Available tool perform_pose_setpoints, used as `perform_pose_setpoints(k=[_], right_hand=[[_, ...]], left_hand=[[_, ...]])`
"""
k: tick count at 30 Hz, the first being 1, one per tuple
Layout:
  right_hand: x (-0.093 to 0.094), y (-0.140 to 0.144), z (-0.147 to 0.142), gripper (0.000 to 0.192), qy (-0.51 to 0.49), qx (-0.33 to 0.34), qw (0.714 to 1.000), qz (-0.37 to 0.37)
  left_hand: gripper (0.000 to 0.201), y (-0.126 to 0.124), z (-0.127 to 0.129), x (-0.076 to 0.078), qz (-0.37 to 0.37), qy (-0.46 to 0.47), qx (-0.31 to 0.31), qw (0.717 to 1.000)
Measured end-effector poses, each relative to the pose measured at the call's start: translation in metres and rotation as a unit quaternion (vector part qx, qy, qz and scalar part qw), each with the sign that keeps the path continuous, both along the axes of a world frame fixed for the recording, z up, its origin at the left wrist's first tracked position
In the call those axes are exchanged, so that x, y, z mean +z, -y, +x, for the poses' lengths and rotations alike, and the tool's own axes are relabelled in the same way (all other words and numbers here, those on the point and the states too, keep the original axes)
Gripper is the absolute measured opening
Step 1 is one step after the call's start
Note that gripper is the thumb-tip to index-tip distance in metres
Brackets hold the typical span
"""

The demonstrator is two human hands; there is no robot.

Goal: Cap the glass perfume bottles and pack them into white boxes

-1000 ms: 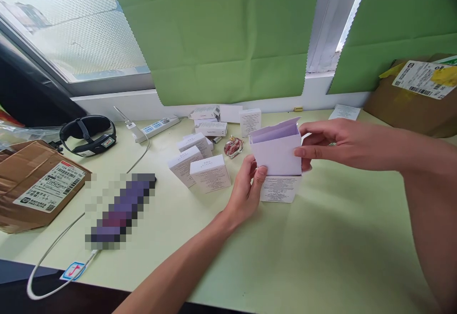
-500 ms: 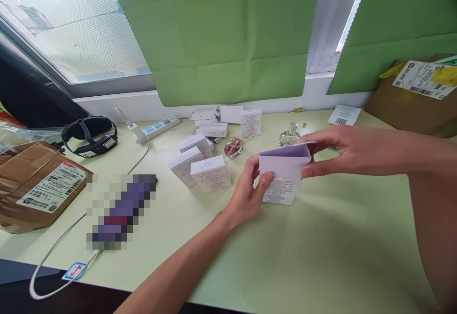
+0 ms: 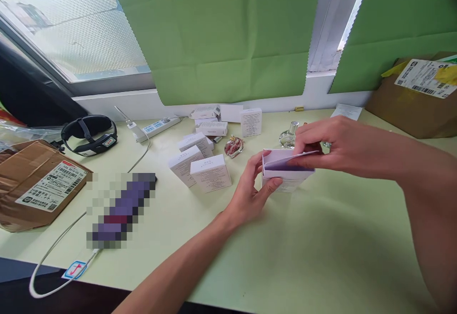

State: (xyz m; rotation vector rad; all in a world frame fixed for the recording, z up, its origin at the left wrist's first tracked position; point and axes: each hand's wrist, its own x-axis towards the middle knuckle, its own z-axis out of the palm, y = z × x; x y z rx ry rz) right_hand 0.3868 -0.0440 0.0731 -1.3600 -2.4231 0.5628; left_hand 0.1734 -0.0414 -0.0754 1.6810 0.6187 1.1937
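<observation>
Where green blinds point(image 3: 228, 42) hang, pale desk point(image 3: 321, 257), scattered boxes point(image 3: 210, 173).

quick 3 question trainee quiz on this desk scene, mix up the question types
1. True or false: the left hand grips the small white cardboard box with a lilac inside from its left side.
2. Which lies nearest the window? A the black headband device B the white power strip C the brown cardboard parcel with a shipping label
3. Fill in: the right hand presses down the box's top ____.

Key: 1 true; 2 B; 3 flap
</observation>
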Motion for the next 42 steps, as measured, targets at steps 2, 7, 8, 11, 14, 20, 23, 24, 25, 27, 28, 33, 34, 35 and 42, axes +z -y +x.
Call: perform_pose_setpoints(k=[2, 7, 8, 11, 14, 20, 23, 24, 25, 27, 28, 33, 34, 35, 42], right_hand=[[-0.003, -0.002, -0.001, 0.048, 0.022, 0.014, 1.000, -0.002], [-0.010, -0.001, -0.011, 0.041, 0.067, 0.047, 0.996, -0.032], [-0.011, 0.001, -0.014, 0.040, 0.076, 0.046, 0.996, -0.030], [-0.015, 0.007, -0.020, 0.040, 0.100, 0.039, 0.994, -0.014], [-0.020, 0.011, -0.022, 0.039, 0.119, 0.038, 0.992, 0.011], [-0.024, 0.013, -0.024, 0.032, 0.159, 0.043, 0.986, 0.032], [-0.024, 0.014, -0.026, 0.033, 0.179, 0.054, 0.981, 0.048], [-0.024, 0.015, -0.026, 0.032, 0.178, 0.055, 0.981, 0.058], [-0.024, 0.015, -0.027, 0.032, 0.170, 0.060, 0.981, 0.069], [-0.025, 0.014, -0.029, 0.030, 0.145, 0.072, 0.983, 0.084], [-0.025, 0.013, -0.031, 0.029, 0.130, 0.081, 0.984, 0.089], [-0.025, 0.005, -0.039, 0.026, 0.079, 0.119, 0.981, 0.131], [-0.025, 0.005, -0.040, 0.025, 0.083, 0.118, 0.982, 0.124], [-0.025, 0.004, -0.040, 0.025, 0.091, 0.114, 0.983, 0.114], [-0.031, 0.003, -0.042, 0.016, 0.128, 0.069, 0.983, 0.112]], left_hand=[[0.061, 0.002, -0.001, 0.002, -0.005, -0.003, -0.005, 1.000], [0.061, 0.014, -0.003, 0.005, -0.004, -0.010, -0.004, 1.000], [0.057, 0.016, -0.003, 0.005, -0.005, -0.009, 0.007, 1.000], [0.052, 0.023, -0.001, -0.001, -0.005, -0.003, 0.026, 1.000], [0.053, 0.025, 0.001, -0.008, 0.002, 0.002, 0.026, 1.000], [0.048, 0.027, 0.002, -0.013, 0.040, 0.005, 0.039, 0.998], [0.046, 0.028, 0.002, -0.012, 0.037, 0.000, 0.042, 0.998], [0.046, 0.028, 0.002, -0.012, 0.037, -0.003, 0.044, 0.998], [0.047, 0.028, 0.002, -0.012, 0.038, -0.005, 0.046, 0.998], [0.047, 0.028, 0.002, -0.012, 0.044, -0.005, 0.050, 0.998], [0.047, 0.028, 0.002, -0.012, 0.047, -0.005, 0.052, 0.998], [0.048, 0.029, 0.003, -0.010, 0.047, 0.002, 0.061, 0.997], [0.047, 0.029, 0.003, -0.009, 0.045, 0.002, 0.064, 0.997], [0.046, 0.029, 0.004, -0.008, 0.043, 0.001, 0.068, 0.997], [0.042, 0.030, 0.007, -0.003, 0.026, -0.006, 0.088, 0.996]])
